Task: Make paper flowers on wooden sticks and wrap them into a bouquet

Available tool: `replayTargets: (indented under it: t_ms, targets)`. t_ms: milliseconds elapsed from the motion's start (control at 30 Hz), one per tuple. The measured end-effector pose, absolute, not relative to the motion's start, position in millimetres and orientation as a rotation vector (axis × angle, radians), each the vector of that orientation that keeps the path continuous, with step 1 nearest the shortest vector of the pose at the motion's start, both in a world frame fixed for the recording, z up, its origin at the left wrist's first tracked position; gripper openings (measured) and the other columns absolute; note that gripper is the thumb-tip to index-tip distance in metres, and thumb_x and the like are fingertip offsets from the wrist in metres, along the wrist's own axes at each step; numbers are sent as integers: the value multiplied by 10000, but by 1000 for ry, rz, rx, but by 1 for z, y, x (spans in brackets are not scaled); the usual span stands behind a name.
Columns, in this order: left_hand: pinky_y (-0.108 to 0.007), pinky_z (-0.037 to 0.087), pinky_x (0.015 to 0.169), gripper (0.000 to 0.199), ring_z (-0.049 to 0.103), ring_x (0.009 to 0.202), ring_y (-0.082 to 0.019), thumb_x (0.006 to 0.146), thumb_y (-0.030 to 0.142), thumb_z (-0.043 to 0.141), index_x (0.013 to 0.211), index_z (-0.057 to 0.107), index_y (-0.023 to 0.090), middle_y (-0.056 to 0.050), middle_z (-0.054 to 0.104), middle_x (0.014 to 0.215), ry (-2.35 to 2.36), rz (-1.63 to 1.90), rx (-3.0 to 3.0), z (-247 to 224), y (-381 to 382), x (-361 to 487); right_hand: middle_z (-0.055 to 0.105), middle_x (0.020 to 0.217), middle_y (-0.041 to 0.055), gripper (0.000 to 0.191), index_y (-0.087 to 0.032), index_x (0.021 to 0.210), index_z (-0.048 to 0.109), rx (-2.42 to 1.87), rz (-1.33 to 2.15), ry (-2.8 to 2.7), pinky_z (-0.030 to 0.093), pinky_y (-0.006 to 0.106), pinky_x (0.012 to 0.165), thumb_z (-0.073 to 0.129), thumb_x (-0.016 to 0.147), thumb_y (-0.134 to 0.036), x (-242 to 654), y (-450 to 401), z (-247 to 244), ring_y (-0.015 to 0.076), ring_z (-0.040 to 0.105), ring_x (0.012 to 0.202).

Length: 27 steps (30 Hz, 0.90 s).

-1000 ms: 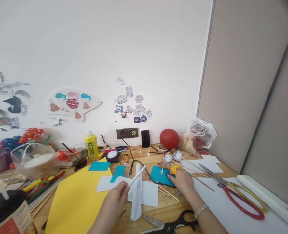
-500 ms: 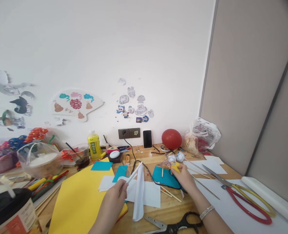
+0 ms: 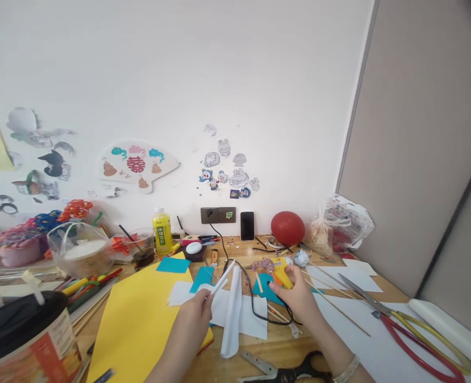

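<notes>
My left hand (image 3: pixel 197 314) pinches a thin rolled white paper tube (image 3: pixel 224 277) that slants up to the right. Beside it a long folded white paper strip (image 3: pixel 232 319) hangs down; I cannot tell whether the two are joined. My right hand (image 3: pixel 295 292) is closed around the yellow handle of a hot glue gun (image 3: pixel 282 274), its nozzle end pointing left over a blue paper piece (image 3: pixel 264 290). A black cord (image 3: pixel 253 303) loops below the gun. White paper sheets (image 3: pixel 255 317) lie beneath the strip.
Black-handled scissors (image 3: pixel 287 374) lie at the front edge; large red-and-yellow-handled scissors (image 3: pixel 403 324) rest at right on white paper. Yellow card (image 3: pixel 139 319) covers the left side. A red balloon (image 3: pixel 287 227), phone (image 3: pixel 247 226) and yellow drink bottle (image 3: pixel 162 231) stand along the wall.
My right hand has drawn the glue gun up off the table area, and its nozzle end now shows. The view has turned slightly left. My left hand still holds the paper tube.
</notes>
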<state>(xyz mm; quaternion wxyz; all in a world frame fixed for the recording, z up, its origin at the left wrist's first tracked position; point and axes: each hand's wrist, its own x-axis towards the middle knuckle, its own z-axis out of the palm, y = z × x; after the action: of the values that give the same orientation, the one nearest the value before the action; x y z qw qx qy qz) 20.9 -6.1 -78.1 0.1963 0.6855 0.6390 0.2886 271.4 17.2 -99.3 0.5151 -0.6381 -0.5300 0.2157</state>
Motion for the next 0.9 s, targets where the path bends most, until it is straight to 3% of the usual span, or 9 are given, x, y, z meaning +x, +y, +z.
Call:
replayTargets:
  t_ms: [333,633,900]
  targets:
    - [-243,335,549,264,526,567,-177,873,253,274,684,456,227,-9,561,587,1811,767,1935,-79,-7,26,693,862,47,363,-230,960,446,-1664,282,-1491,443,301,605,582,642,-340,240,-2,-99,247,658,738]
    - [-245,383,525,251,567,548,-177,846,317,297,832,528,219,15,568,570,1679,891,1810,-78,-12,29,698,885,58,345,-228,972,436,-1675,233,-1575,451,300,610,565,663,-312,232,-5,-102,254,666,757]
    - [-254,380,547,227,570,556,-182,820,356,310,741,482,230,9,599,557,1673,891,1795,-77,-11,29,690,922,74,346,-226,995,406,-1667,230,-1597,452,323,636,546,687,-298,232,-6,-104,279,665,795]
